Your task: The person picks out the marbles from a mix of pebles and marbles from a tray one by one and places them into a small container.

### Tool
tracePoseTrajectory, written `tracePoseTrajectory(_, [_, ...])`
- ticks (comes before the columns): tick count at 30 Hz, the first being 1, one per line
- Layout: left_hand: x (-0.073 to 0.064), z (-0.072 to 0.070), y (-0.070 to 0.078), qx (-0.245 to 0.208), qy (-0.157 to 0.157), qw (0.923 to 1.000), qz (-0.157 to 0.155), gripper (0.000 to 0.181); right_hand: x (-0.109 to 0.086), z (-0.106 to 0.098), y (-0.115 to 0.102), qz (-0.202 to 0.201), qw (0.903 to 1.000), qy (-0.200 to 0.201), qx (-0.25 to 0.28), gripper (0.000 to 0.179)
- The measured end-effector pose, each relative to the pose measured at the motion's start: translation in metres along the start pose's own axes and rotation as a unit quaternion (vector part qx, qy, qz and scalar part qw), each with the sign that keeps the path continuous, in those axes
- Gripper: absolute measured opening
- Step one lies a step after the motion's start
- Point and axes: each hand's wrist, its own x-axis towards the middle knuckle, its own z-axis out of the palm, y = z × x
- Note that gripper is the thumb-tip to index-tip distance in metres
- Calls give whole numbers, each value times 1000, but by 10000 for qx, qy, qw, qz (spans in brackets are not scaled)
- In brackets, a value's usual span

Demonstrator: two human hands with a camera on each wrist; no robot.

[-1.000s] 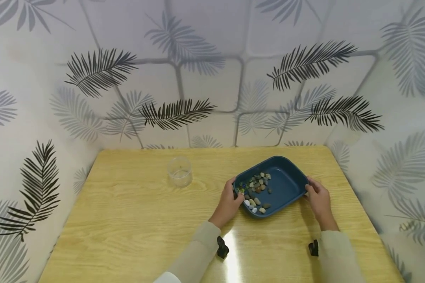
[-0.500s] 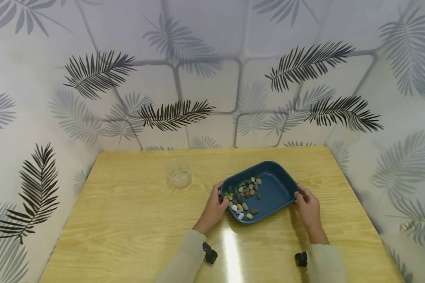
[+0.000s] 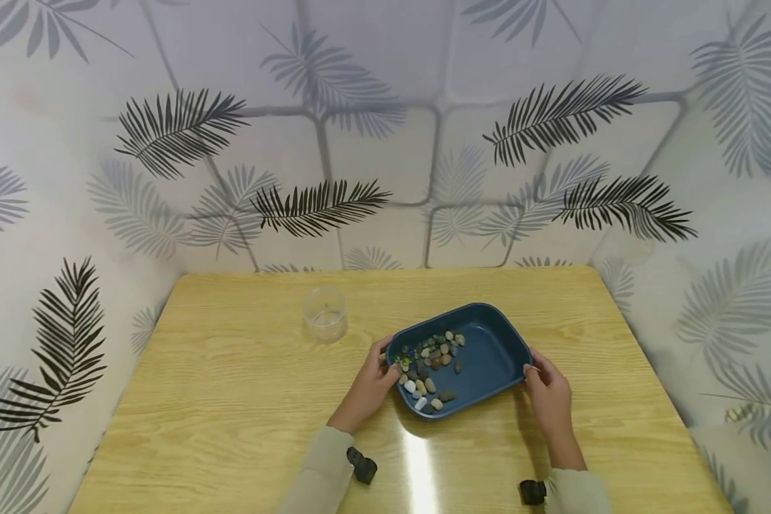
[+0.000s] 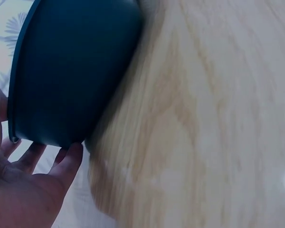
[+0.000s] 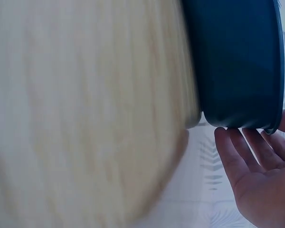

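Note:
Both hands hold a dark blue rectangular basin [image 3: 488, 357] by its two short ends. My left hand [image 3: 366, 385] grips the left end, thumb over the rim and fingers against the outer wall, as the left wrist view shows on the basin's side [image 4: 71, 71]. At the right end my right hand [image 3: 549, 400] has its thumb at the rim and its fingertips [image 5: 222, 135] on the outside wall. Several pebbles [image 3: 437, 362] in brown, grey and white lie gathered in the basin's left half, with small green and blue glassy pieces [image 3: 406, 359] beside the left thumb.
A clear glass [image 3: 325, 315] stands near the back of the wooden table [image 3: 218, 400], left of the basin. Behind the table rises a wall [image 3: 379, 157] with a leaf pattern. A black wrist camera [image 3: 362, 465] sits at the left sleeve, another black camera [image 3: 532, 492] at the right.
The basin, with the pebbles in it, has moved left and a little toward the person, both hands keeping their grip. The glass has stayed in place.

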Motion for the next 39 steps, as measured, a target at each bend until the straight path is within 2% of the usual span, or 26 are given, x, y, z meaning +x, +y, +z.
tracePoseTrajectory(6, [-3,-5,-23,179,179,9997,-37,55,-8,6,-2,37,9999,-36,135,39])
tracePoseTrajectory(11, [-11,-10,-27,344,300,9989,-110,55,-14,11,-5,31,9995,-56,301,34])
tracePoseTrajectory(14, [-18,-15,-24,342,316,9989,-97,54,-18,14,-7,40,9996,-97,261,32])
tracePoseTrajectory(18, [-31,-22,-9,295,334,9989,-135,54,-23,20,-8,89,9995,-272,106,31])
tracePoseTrajectory(22, [-42,-29,4,480,385,9979,-186,53,-29,27,-10,115,9989,-446,121,31])
tracePoseTrajectory(29, [-53,-38,6,776,508,9957,-65,52,-40,39,-13,87,9979,-649,21,31])
tracePoseTrajectory(32, [-54,-42,1,805,641,9947,-24,52,-44,43,-14,95,9972,-735,34,31])
tracePoseTrajectory(39, [-53,-54,-32,1010,884,9909,-66,53,-50,53,-13,-9,9952,-975,123,32])
